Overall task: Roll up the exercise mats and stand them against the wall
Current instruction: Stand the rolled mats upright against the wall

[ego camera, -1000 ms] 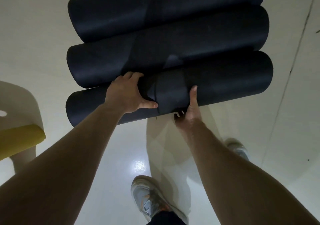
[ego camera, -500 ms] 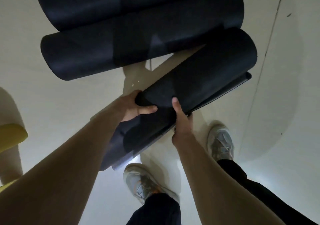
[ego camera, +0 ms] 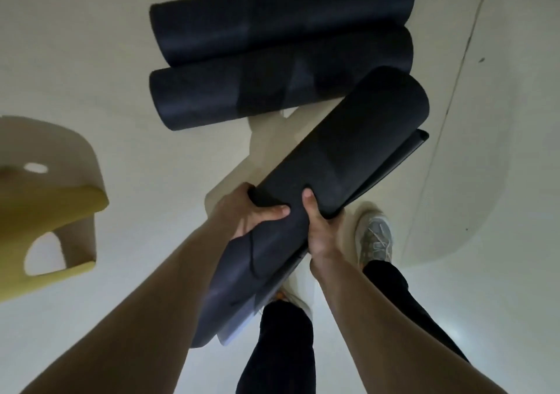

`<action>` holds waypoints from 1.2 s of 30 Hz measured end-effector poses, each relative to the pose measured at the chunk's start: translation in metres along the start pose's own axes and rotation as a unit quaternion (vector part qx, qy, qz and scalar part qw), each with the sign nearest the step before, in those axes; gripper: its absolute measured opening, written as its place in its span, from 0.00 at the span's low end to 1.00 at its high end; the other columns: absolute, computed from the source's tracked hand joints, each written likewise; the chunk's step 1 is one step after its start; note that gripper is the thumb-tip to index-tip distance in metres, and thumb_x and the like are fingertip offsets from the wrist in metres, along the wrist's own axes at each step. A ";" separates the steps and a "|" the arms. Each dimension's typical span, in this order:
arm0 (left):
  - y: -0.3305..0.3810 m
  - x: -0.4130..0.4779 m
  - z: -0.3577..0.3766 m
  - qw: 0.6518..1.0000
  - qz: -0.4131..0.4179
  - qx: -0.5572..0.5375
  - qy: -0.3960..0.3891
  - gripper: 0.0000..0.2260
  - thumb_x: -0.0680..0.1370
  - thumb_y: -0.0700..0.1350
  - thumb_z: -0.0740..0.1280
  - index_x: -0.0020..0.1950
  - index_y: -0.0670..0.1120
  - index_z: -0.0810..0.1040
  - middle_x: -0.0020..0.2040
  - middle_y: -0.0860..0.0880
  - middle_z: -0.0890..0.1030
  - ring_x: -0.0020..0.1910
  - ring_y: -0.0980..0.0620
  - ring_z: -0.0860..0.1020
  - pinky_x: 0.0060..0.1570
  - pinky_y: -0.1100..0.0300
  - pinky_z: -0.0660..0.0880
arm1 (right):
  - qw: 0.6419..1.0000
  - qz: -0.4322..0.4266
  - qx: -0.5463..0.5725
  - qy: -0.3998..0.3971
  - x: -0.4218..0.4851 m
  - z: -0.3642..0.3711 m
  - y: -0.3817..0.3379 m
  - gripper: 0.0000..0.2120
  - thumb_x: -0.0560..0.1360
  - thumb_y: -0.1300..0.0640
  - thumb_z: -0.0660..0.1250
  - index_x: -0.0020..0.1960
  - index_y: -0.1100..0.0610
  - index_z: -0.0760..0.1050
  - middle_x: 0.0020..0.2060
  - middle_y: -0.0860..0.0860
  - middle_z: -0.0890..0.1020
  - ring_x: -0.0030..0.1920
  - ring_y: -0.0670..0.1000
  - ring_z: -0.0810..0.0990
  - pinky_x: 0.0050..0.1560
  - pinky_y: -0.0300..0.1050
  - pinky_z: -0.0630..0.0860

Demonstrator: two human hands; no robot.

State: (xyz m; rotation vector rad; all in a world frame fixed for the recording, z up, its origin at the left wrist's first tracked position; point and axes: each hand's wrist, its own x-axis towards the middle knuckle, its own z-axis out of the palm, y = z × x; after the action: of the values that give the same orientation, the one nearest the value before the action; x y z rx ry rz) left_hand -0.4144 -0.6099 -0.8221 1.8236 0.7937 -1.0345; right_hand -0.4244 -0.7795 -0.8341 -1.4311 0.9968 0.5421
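Nearest the camera, two bare forearms are reaching forward and down over dark trouser legs, with one grey shoe point(ego camera: 375, 233) showing on the pale floor point(ego camera: 91, 60) beside the right wrist. Both hands are gripping a rolled dark mat point(ego camera: 336, 163) that is being held off the floor at a slant, its near end low by the legs and its far end raised toward the upper right. The left hand point(ego camera: 253, 213) is wrapping around the roll from the left side, thumb lying across the top and fingers curled underneath. The right hand point(ego camera: 318, 230) is clamping the roll from the right, thumb pressed up along its surface, fingers hidden beneath. The grip is sitting below the middle of the roll, so the longer part is stretching beyond the hands; below the hands the layers are loose and fanning apart, and a loose outer edge is also showing along the far right side. To the left, a yellow chair point(ego camera: 51, 209) is standing apart. Farther on, two more rolled dark mats point(ego camera: 272, 57) are lying side by side on the floor, touching each other, the nearer one passing just behind the raised end of the held roll.
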 end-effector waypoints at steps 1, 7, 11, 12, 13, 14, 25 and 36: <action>-0.005 -0.026 -0.009 1.000 -0.007 -0.019 0.001 0.39 0.63 0.66 0.79 0.67 0.49 0.74 0.59 0.51 0.80 0.58 0.47 0.79 0.54 0.56 0.73 | 0.999 -0.015 -0.025 -0.013 -0.024 0.000 -0.005 0.46 0.59 0.35 0.82 0.71 0.50 0.71 0.62 0.47 0.83 0.58 0.44 0.84 0.54 0.40 0.82; -0.065 -0.181 -0.064 0.986 -0.036 -0.132 0.094 0.43 0.60 0.70 0.77 0.69 0.52 0.71 0.58 0.52 0.80 0.53 0.49 0.79 0.53 0.53 0.76 | 0.967 -0.087 -0.204 -0.125 -0.156 0.039 -0.030 0.53 0.57 0.29 0.77 0.76 0.48 0.65 0.67 0.47 0.79 0.65 0.51 0.79 0.69 0.55 0.76; -0.133 -0.277 -0.091 0.935 -0.048 -0.282 0.207 0.49 0.55 0.74 0.72 0.72 0.56 0.70 0.61 0.54 0.80 0.60 0.49 0.79 0.61 0.53 0.76 | 0.904 -0.142 -0.304 -0.266 -0.247 0.088 -0.022 0.50 0.60 0.33 0.78 0.76 0.46 0.64 0.66 0.44 0.80 0.63 0.48 0.81 0.66 0.53 0.78; -0.154 -0.299 -0.096 0.917 -0.047 -0.323 0.231 0.48 0.55 0.74 0.73 0.72 0.55 0.71 0.61 0.55 0.81 0.60 0.50 0.80 0.62 0.53 0.76 | 0.886 -0.153 -0.318 -0.300 -0.270 0.100 -0.013 0.49 0.60 0.35 0.79 0.76 0.45 0.64 0.63 0.42 0.81 0.61 0.46 0.82 0.64 0.51 0.79; -0.175 -0.321 -0.099 0.894 -0.043 -0.364 0.256 0.46 0.56 0.73 0.74 0.70 0.55 0.72 0.60 0.55 0.82 0.58 0.51 0.81 0.62 0.53 0.77 | 0.870 -0.160 -0.326 -0.334 -0.293 0.113 -0.003 0.48 0.60 0.37 0.81 0.75 0.44 0.65 0.61 0.40 0.82 0.59 0.44 0.83 0.61 0.49 0.80; -0.198 -0.343 -0.102 0.871 -0.037 -0.402 0.281 0.43 0.57 0.72 0.76 0.68 0.55 0.74 0.58 0.56 0.83 0.57 0.52 0.82 0.61 0.51 0.78 | 0.852 -0.163 -0.338 -0.366 -0.317 0.126 0.010 0.47 0.59 0.38 0.82 0.74 0.43 0.66 0.60 0.40 0.83 0.58 0.43 0.84 0.60 0.47 0.81; -0.453 -0.519 -0.144 0.648 0.046 -0.639 0.412 0.17 0.78 0.52 0.73 0.66 0.53 0.79 0.58 0.53 0.85 0.56 0.51 0.84 0.62 0.51 0.79 | 0.659 -0.193 -0.544 -0.481 -0.545 0.296 0.203 0.64 0.47 0.16 0.72 0.78 0.39 0.60 0.67 0.43 0.79 0.69 0.56 0.77 0.68 0.58 0.76; -0.623 -0.518 -0.247 0.604 0.049 -0.637 0.477 0.20 0.76 0.46 0.76 0.67 0.52 0.77 0.56 0.56 0.85 0.51 0.59 0.84 0.46 0.68 0.79 | 0.605 -0.179 -0.564 -0.533 -0.634 0.470 0.328 0.43 0.55 0.34 0.76 0.67 0.46 0.74 0.58 0.45 0.84 0.55 0.53 0.85 0.61 0.55 0.81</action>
State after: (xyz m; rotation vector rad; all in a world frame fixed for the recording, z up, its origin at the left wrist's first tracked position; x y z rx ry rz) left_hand -1.0819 -0.1814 -0.5269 0.8793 1.4594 0.7485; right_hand -0.9103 -0.1309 -0.5640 -1.7905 -0.8213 1.6165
